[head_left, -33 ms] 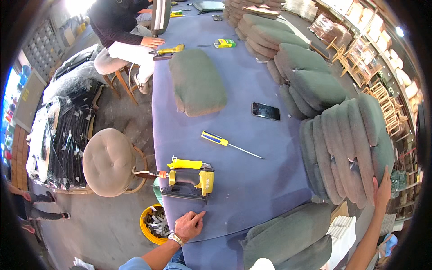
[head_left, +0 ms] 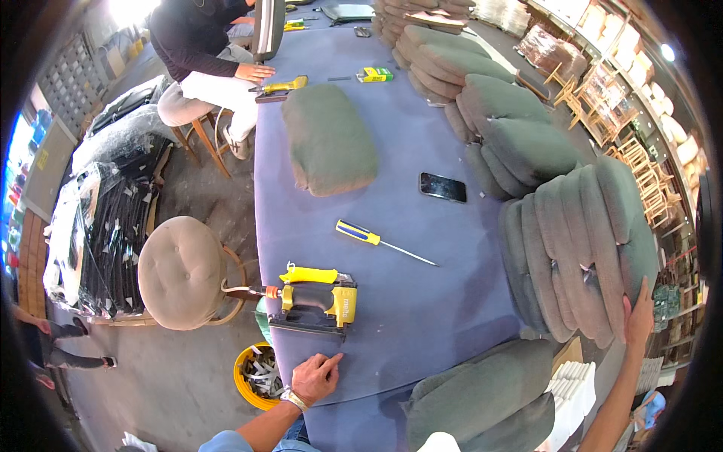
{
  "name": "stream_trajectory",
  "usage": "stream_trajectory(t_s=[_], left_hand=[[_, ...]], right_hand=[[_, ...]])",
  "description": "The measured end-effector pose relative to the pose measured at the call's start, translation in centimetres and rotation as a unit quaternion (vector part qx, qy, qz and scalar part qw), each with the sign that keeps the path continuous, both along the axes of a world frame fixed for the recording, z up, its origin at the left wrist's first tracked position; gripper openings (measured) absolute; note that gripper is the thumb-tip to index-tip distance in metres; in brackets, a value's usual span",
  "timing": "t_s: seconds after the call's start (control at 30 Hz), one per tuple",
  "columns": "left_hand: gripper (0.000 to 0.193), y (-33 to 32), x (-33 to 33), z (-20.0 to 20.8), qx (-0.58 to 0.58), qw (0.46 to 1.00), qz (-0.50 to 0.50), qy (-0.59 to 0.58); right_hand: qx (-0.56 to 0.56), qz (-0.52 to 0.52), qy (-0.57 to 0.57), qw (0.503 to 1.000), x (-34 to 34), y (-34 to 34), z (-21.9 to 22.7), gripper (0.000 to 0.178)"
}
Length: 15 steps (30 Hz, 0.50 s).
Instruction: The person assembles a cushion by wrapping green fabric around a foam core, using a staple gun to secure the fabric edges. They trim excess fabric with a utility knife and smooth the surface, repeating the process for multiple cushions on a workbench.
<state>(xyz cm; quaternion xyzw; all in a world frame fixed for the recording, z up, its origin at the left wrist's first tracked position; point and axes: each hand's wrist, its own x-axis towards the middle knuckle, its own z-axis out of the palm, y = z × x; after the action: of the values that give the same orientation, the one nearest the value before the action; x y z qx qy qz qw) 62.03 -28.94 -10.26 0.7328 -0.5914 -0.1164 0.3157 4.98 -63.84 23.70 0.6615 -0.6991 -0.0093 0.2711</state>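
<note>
My left hand (head_left: pixel 315 379) rests on the blue-covered table (head_left: pixel 422 309) near its left edge, index finger stretched out and nothing held. Just beyond it lies a yellow and black pneumatic staple gun (head_left: pixel 316 303) with its air hose attached. At the far right, my right hand (head_left: pixel 639 313) lies with extended fingers against the side of a stack of dark green-grey cushions (head_left: pixel 561 256); part of this hand is hidden. A screwdriver (head_left: pixel 384 242) with a yellow and blue handle, a black phone (head_left: pixel 443 187) and a single cushion (head_left: pixel 329 139) lie on the table.
More cushions (head_left: pixel 482 392) lie near right, beside folded white material (head_left: pixel 574 392). A yellow bucket of scraps (head_left: pixel 260 374) and a round tufted stool (head_left: pixel 182 273) stand left. A seated co-worker (head_left: pixel 199 49) is at the far left, near another yellow tool (head_left: pixel 286 85).
</note>
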Motion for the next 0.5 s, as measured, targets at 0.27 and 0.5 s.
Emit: stream_trajectory(t_s=[0.27,0.5], left_hand=[[0.028,-0.3,-0.2,-0.5,-0.005,1.0,-0.007,0.007],[0.028,-0.3,0.4,-1.3,-0.029,1.0,-0.008,-0.008]], right_hand=[[0.003,0.022,-0.011,1.0,-4.3,4.5,3.8,0.061],[-0.13,0.039,-0.105,0.985,-10.8,21.5,15.1,0.05]])
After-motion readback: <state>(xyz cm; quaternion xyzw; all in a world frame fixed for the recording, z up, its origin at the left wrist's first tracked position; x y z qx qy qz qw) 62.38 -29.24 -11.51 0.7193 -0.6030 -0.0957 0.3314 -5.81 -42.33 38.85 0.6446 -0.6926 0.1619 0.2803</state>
